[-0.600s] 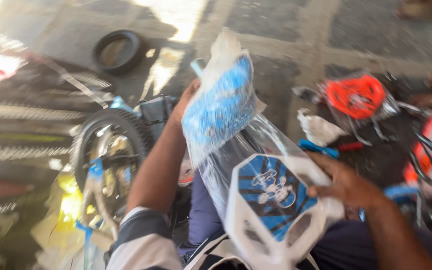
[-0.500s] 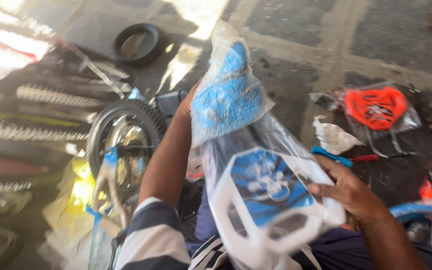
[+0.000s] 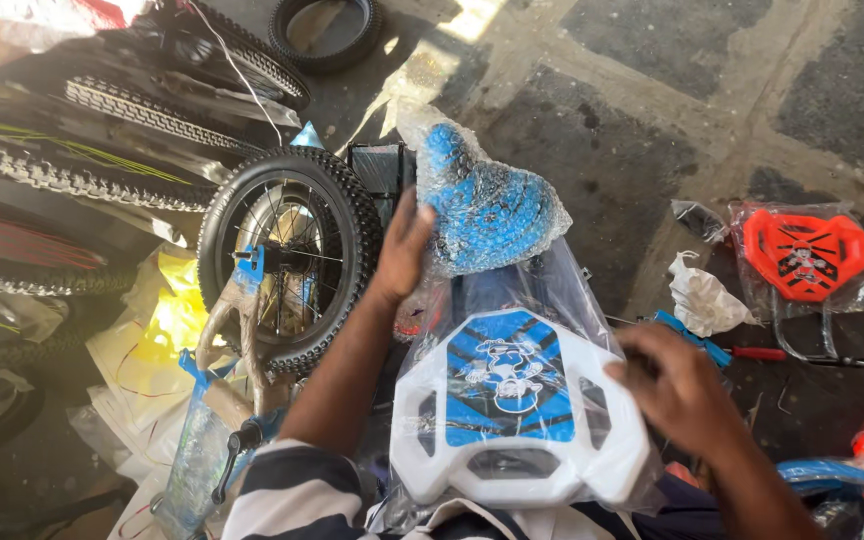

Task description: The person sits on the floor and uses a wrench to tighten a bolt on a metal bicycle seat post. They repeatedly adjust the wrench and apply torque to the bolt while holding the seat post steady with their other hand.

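A blue seat wrapped in bubble film [image 3: 487, 205] stands up in front of me, and my left hand [image 3: 402, 250] grips its left side with fingers stretched along it. Below it a white plate with a blue printed centre [image 3: 512, 410] lies in a clear plastic bag on my lap. My right hand [image 3: 672, 385], slightly blurred, holds the plate's right edge through the bag. My striped sleeve shows at the bottom.
A small spoked wheel with a knobby tyre [image 3: 282, 255] stands just left of my left arm. Larger tyres [image 3: 142, 110] lie stacked at the left, and a small tyre [image 3: 327, 30] at the top. An orange plate in plastic [image 3: 802, 250], crumpled white wrap [image 3: 702, 300] and a red-handled tool [image 3: 762, 353] lie on the stone floor at the right.
The view has swung down and left and sharpened. My right hand has slid up the plate's right edge. My left hand stays on the wrapped seat.
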